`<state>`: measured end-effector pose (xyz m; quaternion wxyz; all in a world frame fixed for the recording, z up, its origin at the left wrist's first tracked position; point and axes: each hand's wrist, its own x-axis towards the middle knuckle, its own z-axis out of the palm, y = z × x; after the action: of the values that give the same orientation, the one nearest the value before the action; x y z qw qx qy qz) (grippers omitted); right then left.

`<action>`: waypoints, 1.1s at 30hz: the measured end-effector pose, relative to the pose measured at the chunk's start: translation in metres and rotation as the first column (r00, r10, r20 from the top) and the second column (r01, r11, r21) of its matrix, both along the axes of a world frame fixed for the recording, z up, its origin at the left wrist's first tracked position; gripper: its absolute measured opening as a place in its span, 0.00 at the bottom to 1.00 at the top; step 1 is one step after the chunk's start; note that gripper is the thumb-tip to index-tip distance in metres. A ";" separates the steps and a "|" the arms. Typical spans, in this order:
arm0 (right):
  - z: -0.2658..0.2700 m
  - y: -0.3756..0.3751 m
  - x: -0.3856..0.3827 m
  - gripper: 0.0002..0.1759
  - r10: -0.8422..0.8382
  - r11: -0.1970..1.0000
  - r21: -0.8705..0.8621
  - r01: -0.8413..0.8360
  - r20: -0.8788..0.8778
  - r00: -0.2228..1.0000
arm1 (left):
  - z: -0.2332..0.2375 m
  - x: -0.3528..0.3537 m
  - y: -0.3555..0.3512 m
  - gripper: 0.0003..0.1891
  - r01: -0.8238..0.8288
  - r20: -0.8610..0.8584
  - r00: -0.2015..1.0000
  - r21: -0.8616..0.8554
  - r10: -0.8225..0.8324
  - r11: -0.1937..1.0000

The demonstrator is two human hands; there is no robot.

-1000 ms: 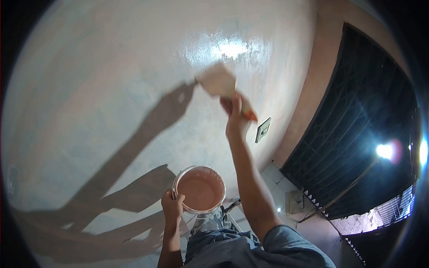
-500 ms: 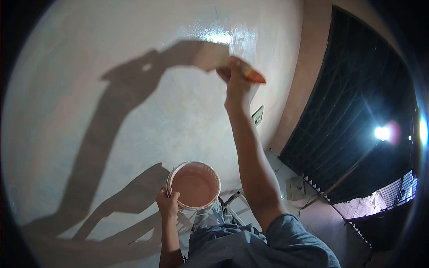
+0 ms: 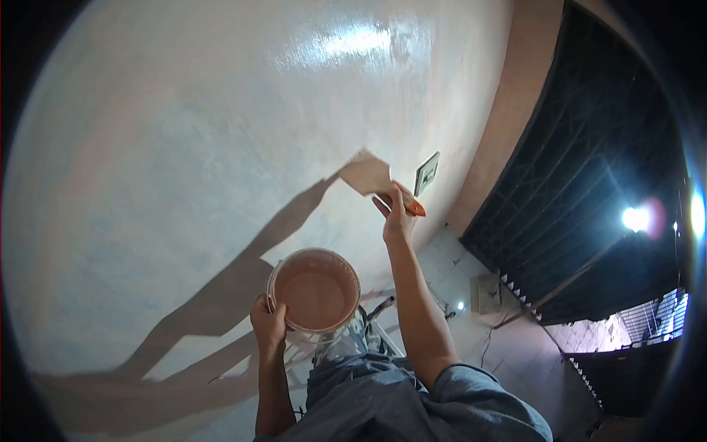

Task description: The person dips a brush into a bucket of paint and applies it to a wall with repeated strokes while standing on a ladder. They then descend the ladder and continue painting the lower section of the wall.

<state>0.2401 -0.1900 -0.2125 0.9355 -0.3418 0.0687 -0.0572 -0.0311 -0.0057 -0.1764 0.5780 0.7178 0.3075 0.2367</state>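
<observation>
My left hand [image 3: 269,320] grips the rim of a round bucket [image 3: 353,274], thumb over the edge. Pinkish-brown paint [image 3: 315,296] fills part of it. My right hand [image 3: 397,214] is closed on the handle of a wide paintbrush [image 3: 367,174], whose orange handle end points right. The brush's broad, pale head points up and left, close over the wall [image 3: 184,184]. A wet, shiny patch [image 3: 346,44] glistens on the wall higher up.
A wall switch plate [image 3: 426,174] sits just right of the brush. To the right are a dark folding gate [image 3: 567,169] and a bright lamp [image 3: 635,219] on a slanted pole. A ladder-like metal frame [image 3: 387,335] shows below the bucket, above the tiled floor [image 3: 515,361].
My right hand has brought the paintbrush down from the upper wall to beside the switch plate. The bucket has shifted slightly up and left in view, still in my left hand.
</observation>
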 end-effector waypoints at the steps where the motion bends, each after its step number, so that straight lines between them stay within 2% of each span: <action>1: -0.025 -0.003 -0.006 0.14 -0.024 0.997 -0.080 0.021 -0.033 0.999 | -0.002 -0.002 0.005 0.08 0.022 0.019 1.000 0.060 -0.023 0.998; 2: -0.042 -0.002 -0.005 0.14 -0.030 0.997 -0.074 0.028 -0.028 0.999 | 0.004 -0.003 0.003 0.09 0.015 -0.023 1.000 -0.021 -0.015 1.000; 4: -0.064 -0.005 -0.011 0.13 -0.101 0.978 -0.192 0.079 -0.105 0.989 | 0.008 -0.004 0.002 0.09 0.007 -0.034 0.999 -0.048 -0.009 0.999; 5: -0.064 -0.005 -0.003 0.13 -0.110 0.978 -0.191 0.089 -0.105 0.988 | 0.007 -0.001 0.002 0.09 -0.007 -0.034 0.999 -0.077 0.005 0.997; 7: -0.046 0.001 0.015 0.12 -0.174 0.932 -0.342 0.122 -0.127 0.976 | 0.011 -0.001 0.001 0.08 0.020 -0.089 0.996 -0.015 -0.022 1.000; 9: 0.008 0.005 0.033 0.11 -0.199 0.935 -0.303 0.183 -0.023 0.980 | 0.029 0.005 -0.012 0.08 -0.023 -0.096 0.995 -0.107 0.013 0.994; 10: 0.042 0.003 0.040 0.11 -0.200 0.938 -0.278 0.207 0.053 0.978 | 0.029 0.005 -0.011 0.08 -0.016 -0.092 0.996 -0.100 0.006 0.995; 11: 0.076 0.000 0.044 0.11 -0.199 0.941 -0.252 0.226 0.127 0.972 | 0.020 0.002 -0.004 0.08 -0.018 -0.099 0.995 -0.100 0.008 0.995; 12: 0.105 -0.006 0.047 0.12 -0.190 0.962 -0.161 0.220 0.183 0.965 | 0.002 -0.002 0.008 0.05 0.001 -0.076 0.997 -0.054 -0.005 0.999; 13: 0.129 -0.011 0.052 0.12 -0.186 0.976 -0.070 0.208 0.240 0.953 | -0.009 -0.003 0.014 0.08 0.019 -0.050 0.999 -0.010 -0.020 1.000; 15: 0.151 -0.024 0.063 0.13 -0.113 0.994 0.030 0.109 0.294 0.949 | -0.004 -0.003 0.011 0.08 0.012 -0.075 0.997 -0.005 -0.012 1.000; 17: 0.151 -0.027 0.068 0.14 -0.109 0.994 0.057 0.096 0.324 0.940 | 0.007 0.003 0.003 0.08 0.004 -0.078 0.997 0.001 -0.004 1.000; 19: 0.133 -0.024 0.074 0.15 -0.107 0.993 0.091 0.080 0.345 0.933 | 0.022 0.003 -0.003 0.09 0.008 -0.199 0.980 -0.106 -0.029 0.994; 21: 0.075 -0.016 0.089 0.15 -0.058 0.996 0.079 0.034 0.314 0.948 | 0.018 0.005 -0.001 0.06 0.003 -0.175 0.984 -0.113 -0.023 0.994; 23: 0.014 -0.010 0.084 0.15 -0.046 0.997 0.076 0.032 0.195 0.980 | 0.014 0.007 0.004 0.05 0.000 -0.151 0.988 -0.122 -0.018 0.993; 25: -0.054 -0.018 0.078 0.15 -0.063 0.998 0.021 0.061 0.076 0.995 | 0.010 0.008 0.009 0.05 0.055 -0.086 0.995 -0.019 -0.057 0.998; 27: -0.105 -0.029 0.070 0.14 -0.125 0.983 -0.147 0.114 -0.067 0.990 | 0.016 0.012 0.003 0.04 0.048 -0.073 0.996 -0.061 -0.052 0.997; 28: -0.108 -0.032 0.067 0.14 -0.131 0.982 -0.144 0.120 -0.065 0.989 | 0.016 0.010 0.005 0.04 0.035 -0.066 0.997 -0.069 -0.040 0.997; 30: -0.111 -0.036 0.069 0.12 -0.179 0.938 -0.322 0.128 -0.135 0.974 | 0.013 0.009 0.007 0.04 0.027 -0.079 0.996 -0.055 -0.031 0.998; 31: -0.102 -0.035 0.076 0.12 -0.186 0.937 -0.321 0.134 -0.136 0.973 | 0.012 0.010 0.009 0.04 0.034 -0.079 0.996 -0.054 -0.038 0.998; 33: -0.060 -0.029 0.099 0.12 -0.159 0.945 -0.290 0.151 -0.003 0.987 | 0.005 0.011 0.011 0.05 0.018 -0.081 0.997 -0.016 -0.020 1.000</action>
<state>0.3395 -0.2190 -0.2725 0.8672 -0.4690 0.0986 -0.1354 -0.0199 0.0056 -0.1718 0.5729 0.7252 0.3257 0.1996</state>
